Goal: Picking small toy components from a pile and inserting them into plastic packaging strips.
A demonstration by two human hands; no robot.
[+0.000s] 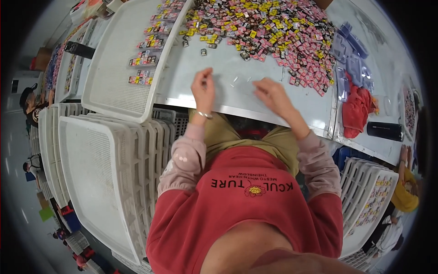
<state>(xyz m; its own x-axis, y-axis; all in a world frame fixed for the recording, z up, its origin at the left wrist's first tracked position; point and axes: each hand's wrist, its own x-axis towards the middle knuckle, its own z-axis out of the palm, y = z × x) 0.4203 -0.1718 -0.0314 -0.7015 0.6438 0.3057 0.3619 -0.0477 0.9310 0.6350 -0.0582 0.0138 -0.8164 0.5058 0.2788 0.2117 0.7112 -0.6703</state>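
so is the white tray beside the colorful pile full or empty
Partly full: the white tray holds clusters of small packs along its right side, while its mesh bottom shows uncovered to the left.

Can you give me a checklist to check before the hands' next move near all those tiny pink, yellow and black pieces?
1. Bare left hand apart from the jumbled pile of tiny pink, yellow and black pieces: ok.
2. Bare right hand holding nothing: cannot tell; the fingertips show too small.
3. Pile lined up neatly: not ok; it's mixed and scattered.
4. White plastic mesh tray beside the left hand: ok, with rows of colourful pieces along its right side.
5. Crumpled red cloth away from both hands: ok.
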